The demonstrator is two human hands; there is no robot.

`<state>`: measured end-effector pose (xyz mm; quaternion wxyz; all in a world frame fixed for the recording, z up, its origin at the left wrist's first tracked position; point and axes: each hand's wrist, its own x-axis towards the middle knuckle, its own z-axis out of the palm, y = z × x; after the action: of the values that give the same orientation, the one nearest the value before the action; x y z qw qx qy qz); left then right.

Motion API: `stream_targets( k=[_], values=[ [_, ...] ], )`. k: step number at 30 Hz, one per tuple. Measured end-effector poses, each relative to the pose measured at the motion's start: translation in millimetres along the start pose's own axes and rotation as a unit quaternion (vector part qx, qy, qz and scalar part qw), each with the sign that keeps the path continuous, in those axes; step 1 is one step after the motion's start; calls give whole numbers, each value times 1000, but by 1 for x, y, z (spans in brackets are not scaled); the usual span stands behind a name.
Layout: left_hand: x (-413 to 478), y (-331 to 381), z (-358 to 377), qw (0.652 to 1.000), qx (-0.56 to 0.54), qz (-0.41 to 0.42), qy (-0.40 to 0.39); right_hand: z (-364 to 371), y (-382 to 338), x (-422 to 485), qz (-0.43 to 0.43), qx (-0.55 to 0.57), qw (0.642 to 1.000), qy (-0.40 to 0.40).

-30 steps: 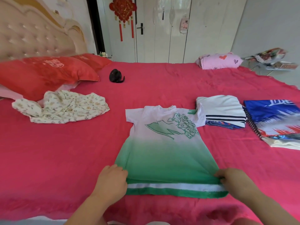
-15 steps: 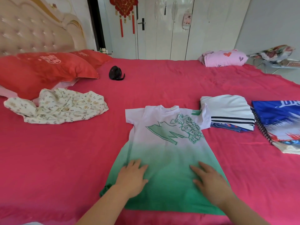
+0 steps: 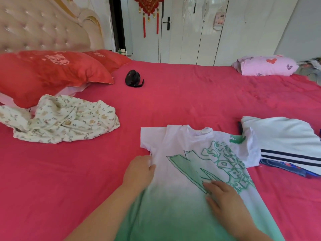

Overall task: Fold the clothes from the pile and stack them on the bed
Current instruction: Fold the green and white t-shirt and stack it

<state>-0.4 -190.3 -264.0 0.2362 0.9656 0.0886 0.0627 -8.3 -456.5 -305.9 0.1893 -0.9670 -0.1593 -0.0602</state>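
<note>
Creased pink bedsheet (image 3: 191, 105), flat white-green t-shirt (image 3: 180, 211), left hand (image 3: 139, 173), right hand (image 3: 224, 200) touching

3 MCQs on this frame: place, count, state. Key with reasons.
1. Where is the black fan? A on the bed sheet beside the red pillows; B on the floor; C in a hand.
2. Red pillows in view? A one; B two; C four.
3. The right hand? A lies flat on the T-shirt; B grips the fan; C hangs off the bed.
Key: 1A, it sits on the sheet beside the pillows; 2B, two lie by the headboard; 3A, straight fingers rest on it.
</note>
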Motion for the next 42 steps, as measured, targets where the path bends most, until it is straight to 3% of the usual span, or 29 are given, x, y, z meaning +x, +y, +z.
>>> stream_targets(
  k=[3,5,9,12,17,19,23,29,34,38,42],
  values=[
    [40,-7,4,986,-137,-71,62,13,-8,30,-6,-31,1000,2],
    [67,-7,9,970,-195,-137,49,18,-10,44,3,-57,998,-14],
    [115,-11,26,893,-339,-288,61,35,-7,53,17,-82,995,-45],
    [135,-19,30,874,-354,-301,144,31,-8,55,22,-80,995,-50],
    [148,-51,-12,859,-321,-256,305,29,6,60,-47,-92,994,43],
    [149,-65,-18,873,-303,-256,283,28,7,60,-60,-83,993,64],
    [129,-66,-2,905,-311,-250,146,22,14,55,-47,-57,994,86],
    [57,-59,18,969,-150,-148,126,-9,38,27,-13,-7,994,112],
    [-17,-34,7,987,-60,-119,86,-22,38,-11,-30,-6,995,93],
    [-59,-35,-2,992,68,-109,12,-24,32,-42,-24,-16,993,113],
    [-70,-36,-10,990,-51,-124,36,-29,20,-67,-24,-17,994,102]
  ],
)
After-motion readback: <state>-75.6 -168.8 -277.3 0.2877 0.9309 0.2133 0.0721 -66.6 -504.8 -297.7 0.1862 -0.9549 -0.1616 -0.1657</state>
